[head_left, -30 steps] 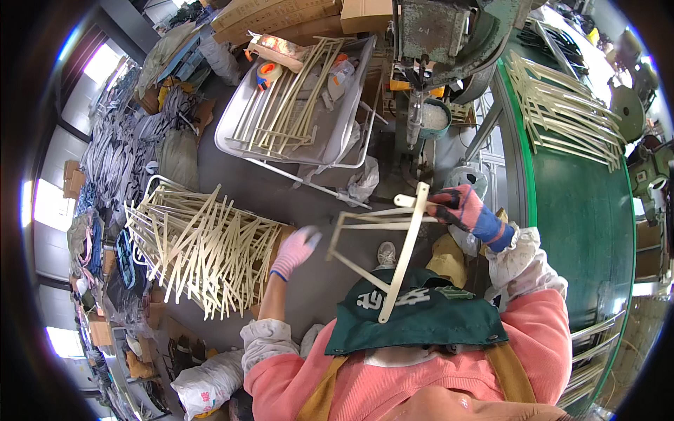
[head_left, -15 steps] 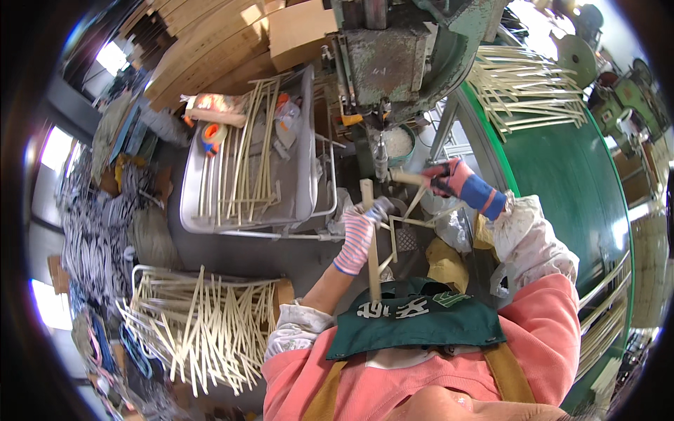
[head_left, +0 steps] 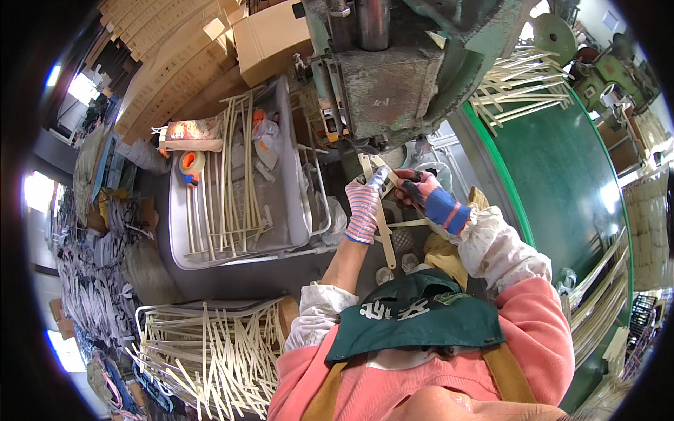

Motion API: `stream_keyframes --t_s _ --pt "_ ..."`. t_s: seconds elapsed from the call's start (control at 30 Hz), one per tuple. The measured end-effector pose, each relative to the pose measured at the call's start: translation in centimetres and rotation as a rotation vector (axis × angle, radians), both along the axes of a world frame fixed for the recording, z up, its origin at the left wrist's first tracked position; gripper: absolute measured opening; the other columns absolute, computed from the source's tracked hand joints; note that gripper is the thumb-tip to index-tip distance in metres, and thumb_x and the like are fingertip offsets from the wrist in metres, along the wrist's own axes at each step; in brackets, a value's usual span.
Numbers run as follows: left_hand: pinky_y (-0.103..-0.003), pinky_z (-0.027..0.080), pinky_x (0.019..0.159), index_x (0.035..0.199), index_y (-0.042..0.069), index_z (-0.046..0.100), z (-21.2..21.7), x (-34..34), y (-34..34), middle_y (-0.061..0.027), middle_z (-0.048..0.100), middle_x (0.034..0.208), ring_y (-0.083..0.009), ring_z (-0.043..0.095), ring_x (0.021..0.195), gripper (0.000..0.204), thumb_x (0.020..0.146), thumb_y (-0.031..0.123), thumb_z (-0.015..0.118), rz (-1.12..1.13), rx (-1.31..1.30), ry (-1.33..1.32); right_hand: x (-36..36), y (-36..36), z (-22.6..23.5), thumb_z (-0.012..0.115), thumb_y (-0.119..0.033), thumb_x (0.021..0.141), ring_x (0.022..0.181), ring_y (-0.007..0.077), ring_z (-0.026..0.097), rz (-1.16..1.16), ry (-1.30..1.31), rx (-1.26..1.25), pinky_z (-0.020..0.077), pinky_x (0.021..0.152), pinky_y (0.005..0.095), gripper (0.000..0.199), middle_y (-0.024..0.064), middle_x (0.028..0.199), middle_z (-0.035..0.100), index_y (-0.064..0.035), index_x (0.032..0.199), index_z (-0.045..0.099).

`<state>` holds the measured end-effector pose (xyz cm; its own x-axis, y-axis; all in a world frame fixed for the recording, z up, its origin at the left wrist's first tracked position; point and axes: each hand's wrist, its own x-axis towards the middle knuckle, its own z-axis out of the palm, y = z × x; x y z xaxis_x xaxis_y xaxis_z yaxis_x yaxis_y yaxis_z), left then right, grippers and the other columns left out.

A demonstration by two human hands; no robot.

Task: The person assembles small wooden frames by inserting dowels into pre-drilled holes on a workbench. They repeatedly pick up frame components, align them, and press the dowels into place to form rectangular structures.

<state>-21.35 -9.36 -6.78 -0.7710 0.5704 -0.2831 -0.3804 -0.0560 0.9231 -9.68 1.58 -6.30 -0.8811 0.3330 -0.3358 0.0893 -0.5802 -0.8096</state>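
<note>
Workshop floor [head_left: 298, 271] is overhung by a green press [head_left: 393, 91]; nr. it, a cream frame [head_left: 387, 242] is gripped w/ left hand [head_left: 362, 207] & right hand [head_left: 427, 193], prob. to keep it steady, tho exact finger placement's hidden.

cream frame [head_left: 385, 237]: partly hidden behind right grip [head_left: 423, 194]. left grip [head_left: 361, 210]: fingertip contact too small to tell. green press [head_left: 393, 91]: top cut off by view. strip pile [head_left: 217, 365]: cut off below.

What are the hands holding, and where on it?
The left hand and right hand hold a cream frame near its far end, by the machine.
</note>
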Motion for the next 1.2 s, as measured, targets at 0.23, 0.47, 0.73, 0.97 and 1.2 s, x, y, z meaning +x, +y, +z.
stream_keyframes --t_s 0.23,0.47,0.73,0.97,1.2 --pt "-0.021 0.028 0.042 0.068 0.007 0.066 1.6 -0.7 -0.5 0.0031 0.056 0.055 -0.0038 0.044 0.043 0.012 0.074 0.014 0.075 -0.063 -0.066 -0.05 -7.2 8.4 -9.6 0.052 -0.012 0.09 0.078 0.014 0.063 -0.03 -0.384 1.161 0.0505 0.064 0.0243 0.021 0.0092 0.095 0.066 -0.0021 0.106 0.059" --pt "-0.02 0.029 0.042 0.07 0.006 0.067 2.1 -0.4 -0.4 0.0023 0.058 0.058 -0.0035 0.047 0.046 0.009 0.077 0.01 0.072 -0.087 -0.017 -0.089 -13.1 10.0 -17.6 0.051 -0.013 0.09 0.08 0.0173 0.063 0.021 -0.378 1.432 0.0512 0.064 0.0293 0.021 0.0107 0.097 0.065 -0.0025 0.107 0.058" --pt "-0.02 0.027 0.043 0.073 0.005 0.068 1.7 -0.5 -0.6 0.0034 0.057 0.058 -0.0028 0.045 0.048 0.011 0.08 0.013 0.069 -0.099 -0.097 -0.034 -13.2 10.3 -17.2 0.051 -0.014 0.09 0.083 0.0211 0.063 0.053 -0.327 1.434 0.0519 0.064 0.035 0.022 0.0124 0.099 0.064 -0.003 0.108 0.056" --pt "-0.021 0.025 0.041 0.076 0.005 0.069 1.7 -0.6 -0.7 0.0042 0.054 0.056 -0.0023 0.042 0.044 0.012 0.08 0.016 0.069 -0.111 -0.153 0.086 -13.0 10.6 -17.4 0.05 -0.014 0.09 0.085 0.0244 0.063 0.055 -0.286 1.435 0.0526 0.064 0.04 0.022 0.0139 0.101 0.063 -0.0034 0.109 0.055" --pt "-0.022 0.025 0.041 0.076 0.005 0.069 0.8 -0.6 -1.2 0.0054 0.052 0.056 -0.0019 0.042 0.045 0.011 0.079 0.016 0.071 -0.089 -0.122 0.12 -11.9 11.4 -16.8 0.05 -0.015 0.091 0.087 0.0277 0.062 0.013 -0.109 1.292 0.0532 0.064 0.045 0.023 0.0153 0.104 0.062 -0.0039 0.11 0.053"
